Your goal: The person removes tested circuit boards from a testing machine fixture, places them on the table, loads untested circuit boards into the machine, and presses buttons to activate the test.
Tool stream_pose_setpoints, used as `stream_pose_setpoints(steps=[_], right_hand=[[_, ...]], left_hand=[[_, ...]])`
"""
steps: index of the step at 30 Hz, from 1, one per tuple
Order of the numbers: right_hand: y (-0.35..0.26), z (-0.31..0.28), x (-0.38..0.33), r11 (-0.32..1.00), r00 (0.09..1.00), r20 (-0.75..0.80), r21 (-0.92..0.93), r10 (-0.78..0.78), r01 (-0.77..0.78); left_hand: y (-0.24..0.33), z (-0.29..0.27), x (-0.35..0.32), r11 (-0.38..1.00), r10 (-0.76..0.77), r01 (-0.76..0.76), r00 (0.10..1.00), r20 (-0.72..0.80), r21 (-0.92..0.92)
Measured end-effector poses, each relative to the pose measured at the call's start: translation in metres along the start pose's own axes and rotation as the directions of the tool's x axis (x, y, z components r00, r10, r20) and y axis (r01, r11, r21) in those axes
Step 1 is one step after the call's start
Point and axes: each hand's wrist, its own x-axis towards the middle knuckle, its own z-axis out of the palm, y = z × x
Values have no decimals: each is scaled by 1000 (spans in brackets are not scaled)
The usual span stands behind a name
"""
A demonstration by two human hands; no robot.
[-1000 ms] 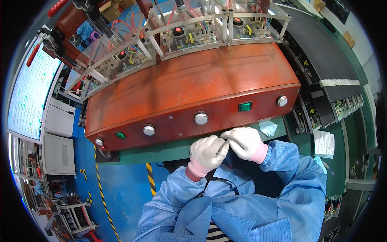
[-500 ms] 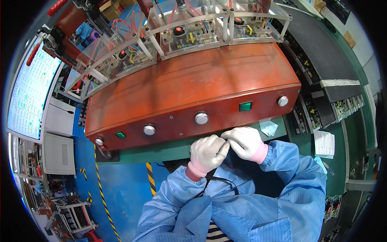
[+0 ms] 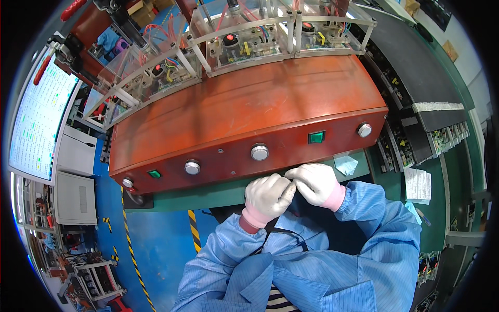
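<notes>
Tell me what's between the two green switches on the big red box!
In the head view, two round silver buttons sit between the green switches on the red box, plus two tiny fittings.

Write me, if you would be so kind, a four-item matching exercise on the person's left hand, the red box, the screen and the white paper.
1. Left hand
2. Red box
3. Screen
4. White paper

A. Lit, at the far left of the picture
B. Lying on the green surface at the right
C. White-gloved, with curled fingers
D. Bearing round silver buttons on its front

Right pairs: 1-C, 2-D, 3-A, 4-B
</notes>
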Motion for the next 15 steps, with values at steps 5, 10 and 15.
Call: stream_pose_setpoints(steps=[5,10,15], right_hand=[[1,0,0,1000,1000,-7,8,-4,4],[1,0,0,1000,1000,-14,9,-9,9],[0,0,0,1000,1000,-17,5,-13,13]], left_hand=[[0,0,0,1000,2,-2,1000,-1,-1],[0,0,0,1000,2,-2,1000,-5,2],[0,0,0,1000,1,-1,1000,-4,7]])
